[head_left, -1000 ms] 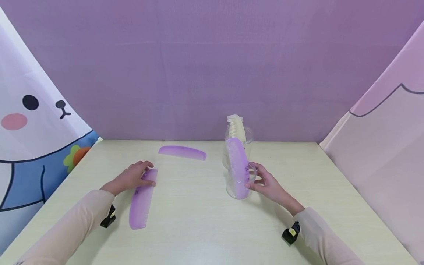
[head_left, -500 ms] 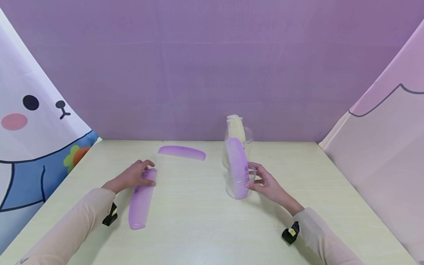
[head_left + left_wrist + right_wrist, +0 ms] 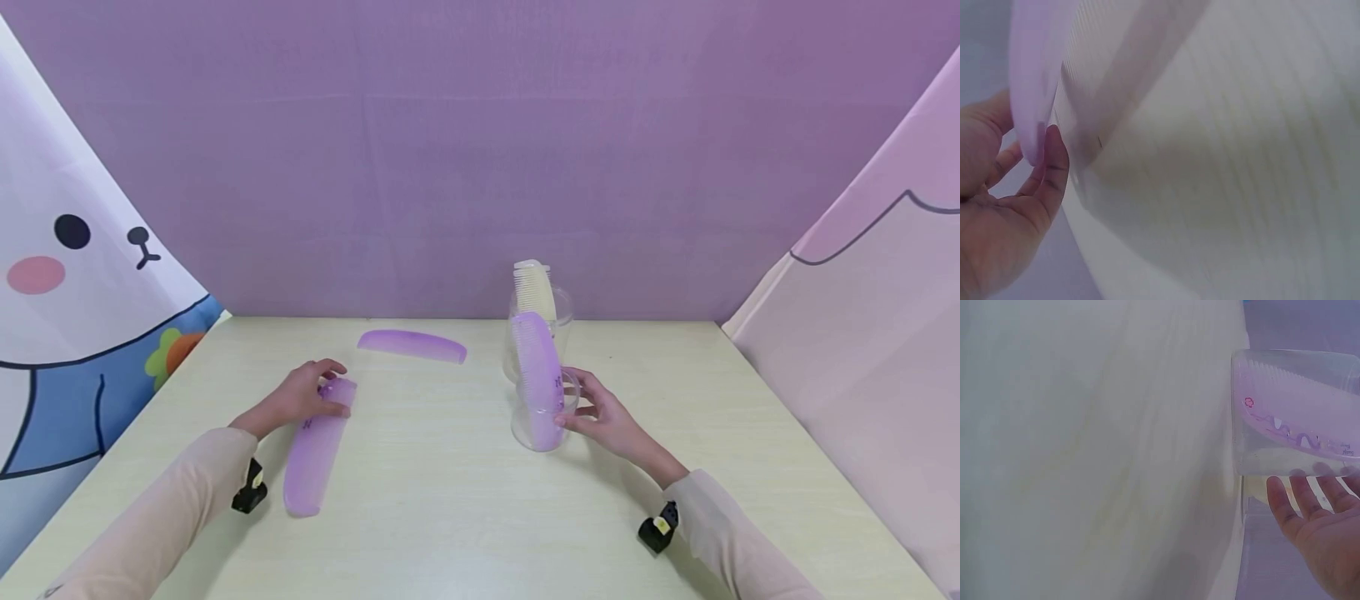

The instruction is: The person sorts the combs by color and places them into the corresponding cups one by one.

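Note:
My left hand [image 3: 300, 396] pinches the far end of a purple comb [image 3: 318, 458] at the left of the table; the left wrist view shows this comb [image 3: 1038, 69] between thumb and fingers, apart from its shadow. My right hand [image 3: 611, 425] grips a clear cup [image 3: 525, 429] from the right, thumb in front and fingers curled around its side. Inside that cup a second purple comb [image 3: 538, 367] leans upright. Through the cup wall [image 3: 1247, 459] in the right wrist view, this comb's printed pattern [image 3: 1300, 437] shows.
Another clear cup [image 3: 562, 308] stands just behind, holding a cream comb [image 3: 534, 287]. A third purple comb [image 3: 412, 344] lies flat toward the back of the pale table [image 3: 450, 500]. A purple backdrop [image 3: 450, 167] rises along the table's far edge.
The near end of the comb in my left hand has swung slightly left and away from me, and the left hand has shifted a little. My right hand and both cups have stayed put.

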The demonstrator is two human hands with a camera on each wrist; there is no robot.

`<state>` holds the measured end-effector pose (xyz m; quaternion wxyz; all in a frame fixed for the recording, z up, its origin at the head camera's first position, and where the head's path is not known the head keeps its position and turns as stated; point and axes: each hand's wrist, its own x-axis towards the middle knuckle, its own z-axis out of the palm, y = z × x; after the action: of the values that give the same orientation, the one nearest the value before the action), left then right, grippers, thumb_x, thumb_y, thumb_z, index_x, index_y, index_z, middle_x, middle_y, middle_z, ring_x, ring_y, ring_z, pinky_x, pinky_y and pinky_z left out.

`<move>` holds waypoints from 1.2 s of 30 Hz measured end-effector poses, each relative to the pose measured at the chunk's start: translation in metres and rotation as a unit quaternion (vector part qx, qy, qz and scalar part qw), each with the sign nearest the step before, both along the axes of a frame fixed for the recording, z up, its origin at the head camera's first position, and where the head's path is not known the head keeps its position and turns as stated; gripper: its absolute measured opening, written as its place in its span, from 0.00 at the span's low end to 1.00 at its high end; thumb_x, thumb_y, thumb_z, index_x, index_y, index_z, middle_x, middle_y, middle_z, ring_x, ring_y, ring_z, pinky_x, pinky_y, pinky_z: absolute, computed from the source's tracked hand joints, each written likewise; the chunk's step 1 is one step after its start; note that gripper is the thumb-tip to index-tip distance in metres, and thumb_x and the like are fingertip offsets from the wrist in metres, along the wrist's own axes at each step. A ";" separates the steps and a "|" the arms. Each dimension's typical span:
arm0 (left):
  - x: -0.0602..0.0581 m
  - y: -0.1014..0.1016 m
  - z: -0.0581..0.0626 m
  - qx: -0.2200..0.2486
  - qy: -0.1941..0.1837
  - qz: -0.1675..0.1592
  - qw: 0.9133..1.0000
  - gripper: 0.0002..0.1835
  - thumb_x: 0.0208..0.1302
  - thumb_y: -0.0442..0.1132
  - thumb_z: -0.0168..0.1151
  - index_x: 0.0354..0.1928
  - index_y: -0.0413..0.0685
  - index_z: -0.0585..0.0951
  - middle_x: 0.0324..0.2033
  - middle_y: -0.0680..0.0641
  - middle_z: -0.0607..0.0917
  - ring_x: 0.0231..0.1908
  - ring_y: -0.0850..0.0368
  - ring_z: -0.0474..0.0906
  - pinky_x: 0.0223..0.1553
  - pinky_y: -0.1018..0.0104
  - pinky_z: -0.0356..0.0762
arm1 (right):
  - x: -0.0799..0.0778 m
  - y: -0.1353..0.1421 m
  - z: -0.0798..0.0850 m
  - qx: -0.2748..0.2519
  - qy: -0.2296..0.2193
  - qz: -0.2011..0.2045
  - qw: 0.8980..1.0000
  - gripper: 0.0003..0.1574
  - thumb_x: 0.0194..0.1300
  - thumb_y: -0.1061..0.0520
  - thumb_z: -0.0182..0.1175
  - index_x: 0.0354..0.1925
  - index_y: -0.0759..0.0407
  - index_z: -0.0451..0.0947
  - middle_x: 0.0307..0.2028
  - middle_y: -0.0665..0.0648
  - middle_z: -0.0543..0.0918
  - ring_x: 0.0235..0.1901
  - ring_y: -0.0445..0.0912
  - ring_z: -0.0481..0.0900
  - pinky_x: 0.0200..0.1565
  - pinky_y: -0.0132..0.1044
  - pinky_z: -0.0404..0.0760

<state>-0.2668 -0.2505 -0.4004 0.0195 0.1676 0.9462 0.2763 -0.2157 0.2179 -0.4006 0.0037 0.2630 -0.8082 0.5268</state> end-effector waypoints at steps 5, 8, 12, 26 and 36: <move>-0.001 -0.003 0.000 0.016 -0.017 0.008 1.000 0.32 0.46 0.42 0.71 0.52 0.35 0.71 0.46 0.31 0.77 0.44 0.40 0.76 0.40 0.55 0.79 | -0.001 0.001 -0.001 0.001 0.000 0.000 1.000 0.42 0.55 0.63 0.63 0.65 0.60 0.56 0.60 0.67 0.66 0.56 0.65 0.67 0.48 0.48 0.78; -0.002 -0.004 0.001 0.025 -0.019 0.007 0.999 0.30 0.47 0.39 0.70 0.51 0.33 0.71 0.46 0.30 0.77 0.42 0.40 0.77 0.37 0.57 0.80 | -0.001 0.001 -0.001 0.001 0.001 0.001 1.000 0.42 0.56 0.64 0.62 0.65 0.60 0.55 0.60 0.67 0.66 0.56 0.66 0.67 0.48 0.48 0.78; -0.003 -0.005 0.003 0.036 -0.019 0.004 0.999 0.28 0.49 0.37 0.68 0.51 0.32 0.72 0.46 0.30 0.77 0.39 0.43 0.78 0.35 0.59 0.81 | -0.001 0.001 0.000 0.000 0.003 0.004 1.000 0.41 0.56 0.64 0.62 0.65 0.60 0.55 0.60 0.67 0.66 0.56 0.65 0.67 0.47 0.47 0.78; -0.007 -0.005 0.014 0.076 -0.045 0.012 0.996 0.24 0.56 0.35 0.62 0.54 0.33 0.71 0.49 0.31 0.76 0.45 0.40 0.76 0.35 0.60 0.82 | -0.001 0.000 0.000 -0.001 0.001 0.002 1.000 0.42 0.56 0.64 0.62 0.65 0.60 0.56 0.60 0.67 0.66 0.56 0.64 0.68 0.47 0.47 0.78; -0.011 0.002 0.031 0.100 -0.020 0.020 0.995 0.25 0.56 0.34 0.62 0.55 0.33 0.70 0.50 0.31 0.75 0.46 0.39 0.76 0.41 0.55 0.81 | 0.000 -0.001 0.000 0.001 0.005 0.000 1.000 0.42 0.55 0.64 0.63 0.65 0.60 0.56 0.60 0.67 0.66 0.56 0.63 0.68 0.47 0.48 0.78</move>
<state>-0.2778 -0.2485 -0.3693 0.0165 0.1444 0.9164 0.3730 -0.2155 0.2169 -0.4001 0.0074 0.2654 -0.8087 0.5248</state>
